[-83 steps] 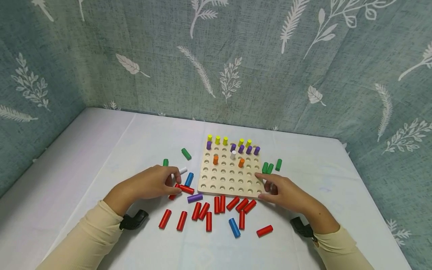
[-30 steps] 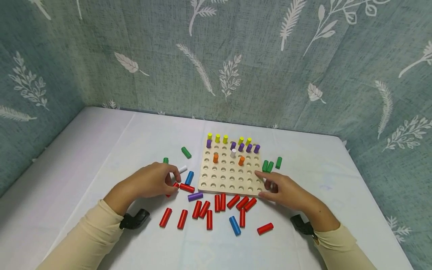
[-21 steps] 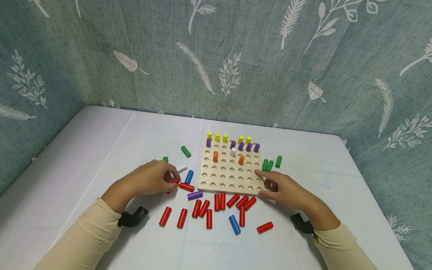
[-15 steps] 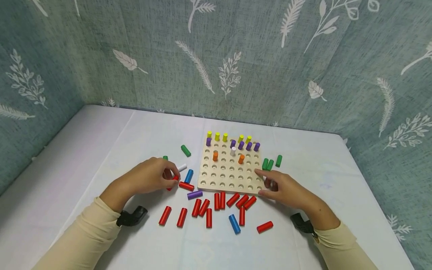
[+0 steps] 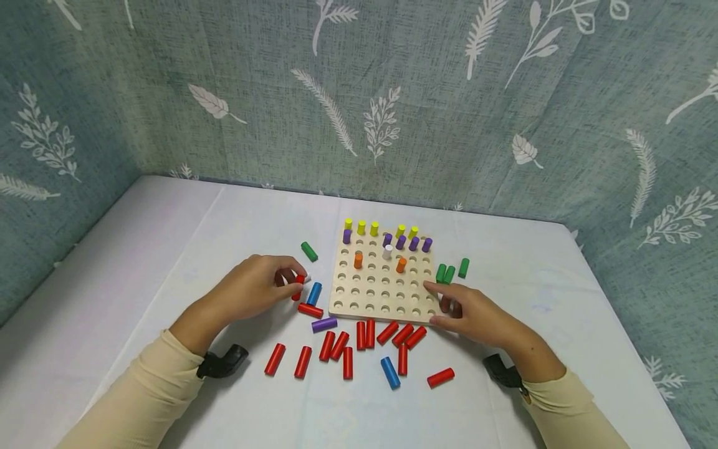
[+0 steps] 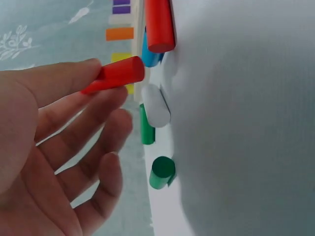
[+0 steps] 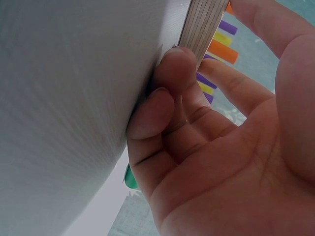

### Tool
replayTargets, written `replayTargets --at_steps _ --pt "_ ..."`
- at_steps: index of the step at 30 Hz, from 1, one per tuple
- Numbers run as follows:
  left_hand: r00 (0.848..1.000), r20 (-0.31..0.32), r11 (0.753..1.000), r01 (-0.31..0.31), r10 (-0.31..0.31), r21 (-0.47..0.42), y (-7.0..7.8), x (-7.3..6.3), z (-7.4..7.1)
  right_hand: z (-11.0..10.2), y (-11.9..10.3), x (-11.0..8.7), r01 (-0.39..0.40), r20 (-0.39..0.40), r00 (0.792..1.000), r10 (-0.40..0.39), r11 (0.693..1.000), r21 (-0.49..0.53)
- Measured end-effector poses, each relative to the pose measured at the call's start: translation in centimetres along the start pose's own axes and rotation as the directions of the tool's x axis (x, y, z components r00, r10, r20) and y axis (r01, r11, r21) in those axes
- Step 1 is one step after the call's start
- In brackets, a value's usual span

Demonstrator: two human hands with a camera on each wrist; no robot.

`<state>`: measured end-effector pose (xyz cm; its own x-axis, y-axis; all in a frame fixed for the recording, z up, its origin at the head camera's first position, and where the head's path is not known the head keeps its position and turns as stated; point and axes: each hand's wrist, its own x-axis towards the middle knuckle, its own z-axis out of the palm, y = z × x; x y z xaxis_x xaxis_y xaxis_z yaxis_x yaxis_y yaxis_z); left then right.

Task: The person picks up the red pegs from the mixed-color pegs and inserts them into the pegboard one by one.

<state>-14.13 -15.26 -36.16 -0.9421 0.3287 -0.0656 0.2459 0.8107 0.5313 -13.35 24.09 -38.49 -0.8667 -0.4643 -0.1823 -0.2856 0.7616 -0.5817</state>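
Observation:
My left hand [image 5: 260, 284] pinches a red peg [image 6: 120, 73] between thumb and fingertips, raised off the white cloth. Just past it, a white peg [image 6: 156, 105] lies on the cloth, partly hidden in the head view. My right hand [image 5: 473, 313] holds the right edge of a wooden pegboard [image 5: 370, 299], thumb near its front corner and index finger on top; the other fingers curl against its side [image 7: 202, 29]. Yellow pegs [image 5: 374, 229], purple pegs [image 5: 414, 243], two orange pegs [image 5: 358, 260] and a white peg [image 5: 387, 252] stand in the board.
Several red pegs [image 5: 348, 363] lie in front of the board, with a blue peg [image 5: 390, 373] among them. A purple peg [image 5: 324, 325], another blue peg [image 5: 315, 294] and a red peg [image 5: 310, 310] lie at its left. Green pegs [image 5: 463, 268] lie on both sides.
My left hand has picked up the red peg from the cloth, turned it more upright and moved it slightly right and away from me. The right hand stays on the board.

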Motion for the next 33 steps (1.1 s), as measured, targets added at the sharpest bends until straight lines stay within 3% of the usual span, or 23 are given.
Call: replayTargets --at_steps 8,14,25,33 --pt "0.997 -0.081 0.998 -0.008 0.004 -0.055 0.8 0.4 0.0 -0.3 0.1 -0.2 0.004 0.0 1.0 -0.004 1.0 0.005" --pt "0.989 -0.14 0.994 -0.068 0.056 -0.085 1.4 0.7 -0.2 -0.3 0.2 -0.1 0.006 -0.002 1.0 -0.006 1.0 0.007" --pt "0.994 -0.099 0.997 -0.049 0.044 -0.053 3.0 1.3 0.3 -0.1 -0.1 0.1 0.003 0.0 1.0 -0.003 1.0 0.007" --pt "0.994 -0.092 0.998 -0.062 0.059 -0.026 3.3 1.5 1.2 0.0 0.0 0.1 -0.013 -0.005 1.0 0.013 1.0 0.007"
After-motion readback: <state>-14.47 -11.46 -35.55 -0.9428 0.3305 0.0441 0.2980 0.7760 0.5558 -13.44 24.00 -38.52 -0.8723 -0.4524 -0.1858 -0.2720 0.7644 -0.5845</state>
